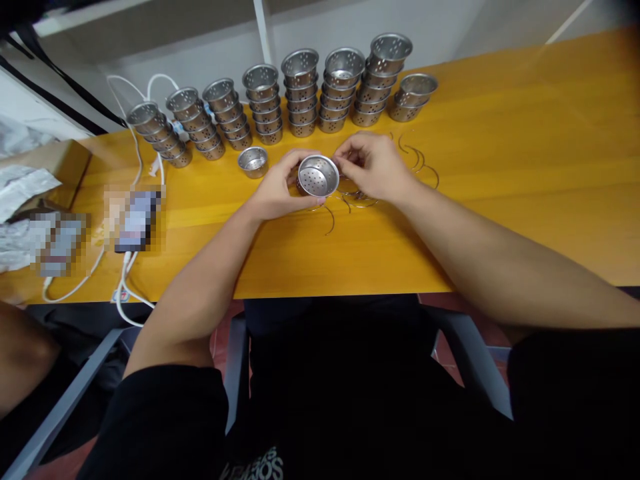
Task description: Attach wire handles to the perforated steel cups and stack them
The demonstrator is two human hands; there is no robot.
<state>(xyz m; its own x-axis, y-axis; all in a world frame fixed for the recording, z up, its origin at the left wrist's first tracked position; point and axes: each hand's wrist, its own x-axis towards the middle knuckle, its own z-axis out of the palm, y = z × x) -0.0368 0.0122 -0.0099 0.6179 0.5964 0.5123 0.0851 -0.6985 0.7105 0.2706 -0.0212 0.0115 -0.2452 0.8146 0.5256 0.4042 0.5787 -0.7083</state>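
Observation:
My left hand [281, 188] is closed round a small perforated metal cup [319, 176], its open mouth tilted toward me. Close to the cup's right rim, my right hand [373, 165] has thumb and forefinger pinched together; whatever lies between the fingertips is too small to make out. Thin curved wires [367, 203] lie on the table under and beside my right hand, with more wire pieces [419, 159] farther right. A single metal cup [253, 163] stands upright just left of my left hand.
Several stacks of perforated metal cups [301, 93] line the back of the wooden table [525, 160]. A short stack [411, 97] ends the row at right. At left are a phone [139, 221] on white cables, another phone [64, 245] and a cardboard box [70, 170]. Someone's arm [23, 353] shows at lower left.

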